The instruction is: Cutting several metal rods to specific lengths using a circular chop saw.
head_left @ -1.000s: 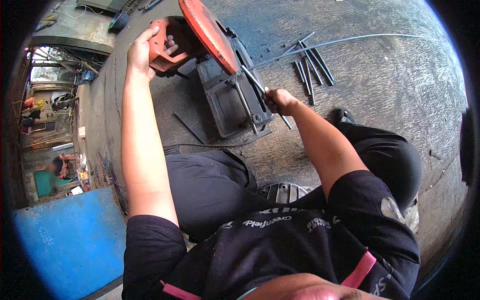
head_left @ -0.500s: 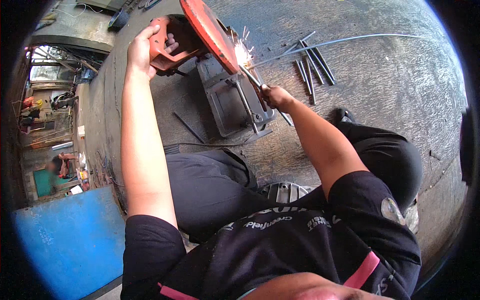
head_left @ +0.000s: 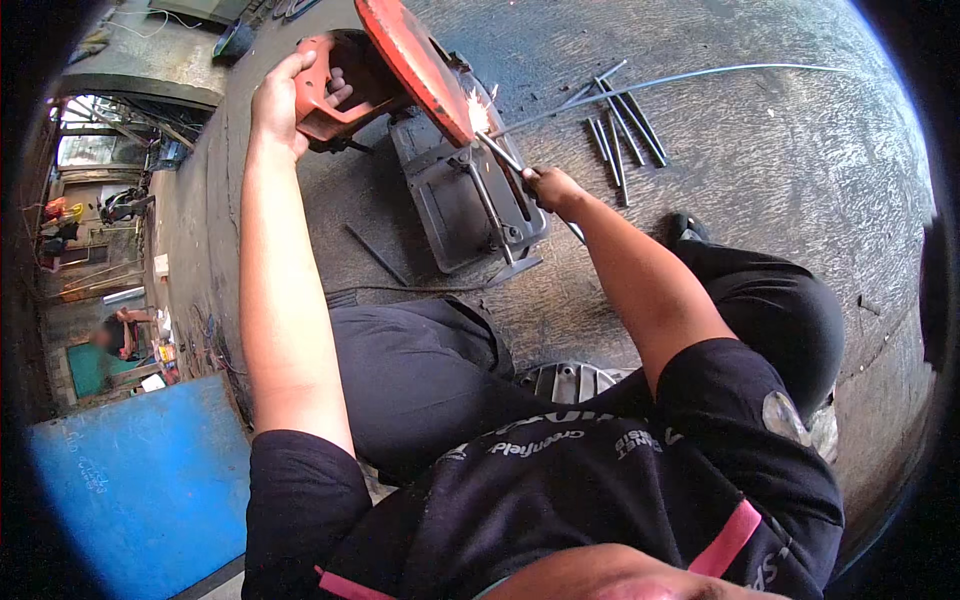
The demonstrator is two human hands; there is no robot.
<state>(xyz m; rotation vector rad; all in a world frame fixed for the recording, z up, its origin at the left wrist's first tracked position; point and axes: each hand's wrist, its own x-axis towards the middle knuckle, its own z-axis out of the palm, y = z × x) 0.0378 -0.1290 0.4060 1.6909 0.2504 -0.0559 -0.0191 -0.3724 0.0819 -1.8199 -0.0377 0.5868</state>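
My left hand [head_left: 280, 105] is wrapped round the orange handle of a chop saw [head_left: 318, 112]. Its orange blade guard [head_left: 415, 70] leans over the grey saw base [head_left: 455, 210]. Sparks [head_left: 481, 108] fly beside the guard's lower end, where the blade itself is hidden. To the right of the base, my right hand [head_left: 552, 190] is closed on a thin metal rod [head_left: 500, 150], which runs up to the sparks. A long thin metal rod [head_left: 680, 79] stretches from near the sparks toward the far right.
Several cut metal pieces [head_left: 622, 130] lie on the floor right of the saw. A dark bar [head_left: 375, 253] and a cable [head_left: 420, 289] lie on the near side. A blue panel [head_left: 150, 490] is at lower left. Another person [head_left: 125, 335] sits farther off at left.
The spray of sparks has become smaller. Both hands keep their grips, and the saw is almost where it was.
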